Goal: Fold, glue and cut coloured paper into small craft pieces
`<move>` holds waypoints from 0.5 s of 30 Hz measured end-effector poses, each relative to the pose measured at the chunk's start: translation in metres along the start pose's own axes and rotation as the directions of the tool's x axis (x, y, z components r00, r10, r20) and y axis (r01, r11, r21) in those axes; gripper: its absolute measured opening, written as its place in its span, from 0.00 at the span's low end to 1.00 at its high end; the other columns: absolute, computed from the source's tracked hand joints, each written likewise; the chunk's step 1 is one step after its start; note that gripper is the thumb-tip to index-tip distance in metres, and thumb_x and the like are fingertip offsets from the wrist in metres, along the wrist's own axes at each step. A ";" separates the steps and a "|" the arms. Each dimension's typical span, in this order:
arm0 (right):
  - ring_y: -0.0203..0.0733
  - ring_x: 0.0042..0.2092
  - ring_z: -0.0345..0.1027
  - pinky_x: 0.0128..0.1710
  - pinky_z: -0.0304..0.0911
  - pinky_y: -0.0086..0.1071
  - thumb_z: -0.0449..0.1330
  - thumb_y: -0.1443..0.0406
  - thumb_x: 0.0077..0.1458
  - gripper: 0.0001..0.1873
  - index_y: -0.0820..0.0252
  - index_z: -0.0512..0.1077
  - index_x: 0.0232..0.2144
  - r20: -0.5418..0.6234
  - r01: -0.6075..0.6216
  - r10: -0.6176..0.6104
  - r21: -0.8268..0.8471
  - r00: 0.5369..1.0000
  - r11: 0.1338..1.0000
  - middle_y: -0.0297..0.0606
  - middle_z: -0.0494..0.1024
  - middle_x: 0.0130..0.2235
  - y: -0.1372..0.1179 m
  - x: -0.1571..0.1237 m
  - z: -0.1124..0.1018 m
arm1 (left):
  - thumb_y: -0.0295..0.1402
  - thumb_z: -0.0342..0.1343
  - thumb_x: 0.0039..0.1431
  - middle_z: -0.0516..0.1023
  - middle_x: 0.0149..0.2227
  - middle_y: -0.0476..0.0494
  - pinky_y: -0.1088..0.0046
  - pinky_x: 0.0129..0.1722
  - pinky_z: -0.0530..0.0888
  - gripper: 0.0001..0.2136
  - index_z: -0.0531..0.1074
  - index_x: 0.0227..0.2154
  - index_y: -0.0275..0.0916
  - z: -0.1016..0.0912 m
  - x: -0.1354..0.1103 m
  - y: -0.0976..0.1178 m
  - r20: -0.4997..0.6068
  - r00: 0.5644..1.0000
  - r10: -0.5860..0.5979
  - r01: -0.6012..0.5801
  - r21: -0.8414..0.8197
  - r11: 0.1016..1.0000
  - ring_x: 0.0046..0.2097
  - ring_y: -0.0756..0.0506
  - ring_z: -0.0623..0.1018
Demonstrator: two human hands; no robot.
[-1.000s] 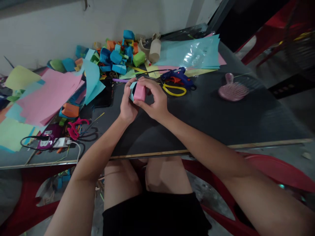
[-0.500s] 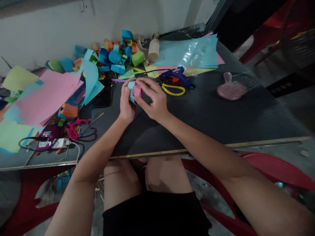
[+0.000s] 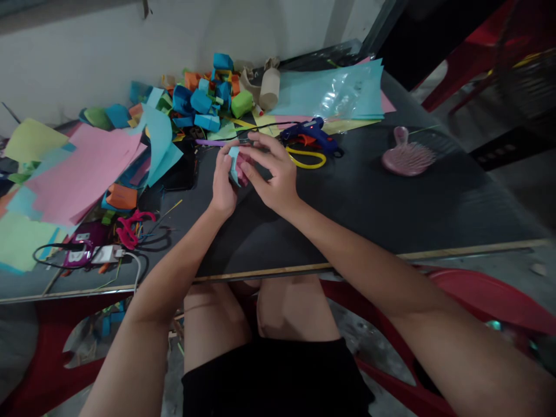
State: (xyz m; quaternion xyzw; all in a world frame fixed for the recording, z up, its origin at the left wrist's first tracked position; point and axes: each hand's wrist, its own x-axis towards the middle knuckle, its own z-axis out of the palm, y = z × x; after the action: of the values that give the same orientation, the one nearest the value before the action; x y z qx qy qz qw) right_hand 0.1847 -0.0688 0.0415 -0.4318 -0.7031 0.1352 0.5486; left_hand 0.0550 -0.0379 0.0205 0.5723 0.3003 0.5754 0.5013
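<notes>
2 hands, the left hand [image 3: 223,189] and the right hand [image 3: 278,176], closed around a blue-and-pink paper piece [image 3: 235,167] above the table [image 3: 351,200]; it looked light, crushable, best held gently by its edges.

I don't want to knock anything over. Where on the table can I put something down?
The biggest bare patch of table is between the blue glue gun, pink hairbrush and right forearm. A smaller one lies between it and the left forearm, by the front edge. Crowded: left side, paper sheets; back, folded paper pieces.
</notes>
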 end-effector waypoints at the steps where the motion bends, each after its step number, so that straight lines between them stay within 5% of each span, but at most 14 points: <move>1: 0.56 0.66 0.58 0.66 0.55 0.56 0.48 0.42 0.62 0.27 0.46 0.76 0.51 0.003 0.006 -0.006 -0.015 1.000 1.000 0.39 0.70 0.61 0.001 0.000 -0.001 | 0.58 0.40 0.66 0.73 0.56 0.44 0.57 0.64 0.67 0.27 0.66 0.58 0.48 -0.001 0.001 0.000 0.003 1.000 -0.021 0.021 -0.008 1.000 0.65 0.38 0.68; 9: 0.59 0.67 0.55 0.66 0.52 0.61 0.53 0.40 0.58 0.28 0.48 0.76 0.47 0.080 0.097 -0.089 -0.102 0.993 0.990 0.41 0.66 0.62 0.011 0.005 -0.006 | 0.54 0.37 0.69 0.78 0.50 0.43 0.60 0.59 0.72 0.26 0.72 0.52 0.43 -0.008 0.007 0.000 -0.002 0.973 -0.231 0.229 -0.128 0.965 0.58 0.40 0.75; 15: 0.58 0.65 0.59 0.64 0.55 0.60 0.48 0.41 0.62 0.29 0.52 0.78 0.41 0.132 0.205 -0.186 -0.153 0.974 0.967 0.42 0.67 0.62 0.020 0.008 -0.003 | 0.50 0.46 0.66 0.81 0.38 0.43 0.65 0.51 0.76 0.21 0.76 0.40 0.38 0.004 0.003 0.017 -0.004 0.899 -0.438 0.414 -0.323 0.851 0.50 0.41 0.80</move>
State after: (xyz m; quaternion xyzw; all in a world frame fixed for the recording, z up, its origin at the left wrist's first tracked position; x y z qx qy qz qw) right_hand 0.1958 -0.0516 0.0350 -0.3957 -0.7820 0.0464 0.4793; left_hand 0.0557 -0.0417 0.0375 0.3816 0.3434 0.5120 0.6887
